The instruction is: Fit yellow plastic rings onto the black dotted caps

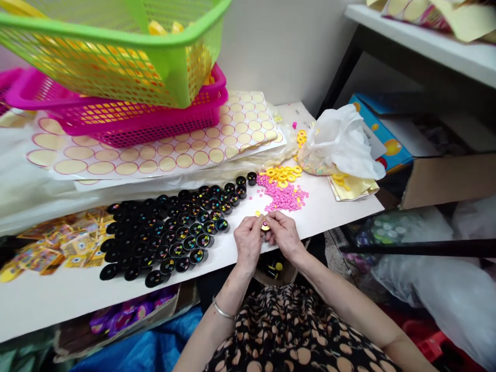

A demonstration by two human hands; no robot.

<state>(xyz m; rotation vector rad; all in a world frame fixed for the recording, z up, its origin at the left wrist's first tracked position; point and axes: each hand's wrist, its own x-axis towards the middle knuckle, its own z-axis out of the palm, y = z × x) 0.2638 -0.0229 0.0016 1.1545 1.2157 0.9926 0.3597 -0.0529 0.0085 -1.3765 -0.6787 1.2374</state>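
Observation:
At the table's front edge, my left hand (248, 242) and my right hand (284, 233) meet, fingertips pinched together on a small yellow ring piece (265, 226). Something pink shows in its middle; the fingers hide most of it. Just beyond the hands lies a spread of small pink beads (284, 197). Behind the beads is a heap of yellow ring pieces (282, 174). To the left, rows of black cups (176, 250) stand close together, many with small coloured bits inside.
Picture cards (79, 245) lie at the left. A green basket (170, 67) sits in a pink basket (155, 124) on sticker sheets (163, 164). A white plastic bag (343, 137) and a blue cardboard box (395, 155) are at right. Below the table stands a box of purple items (134, 312).

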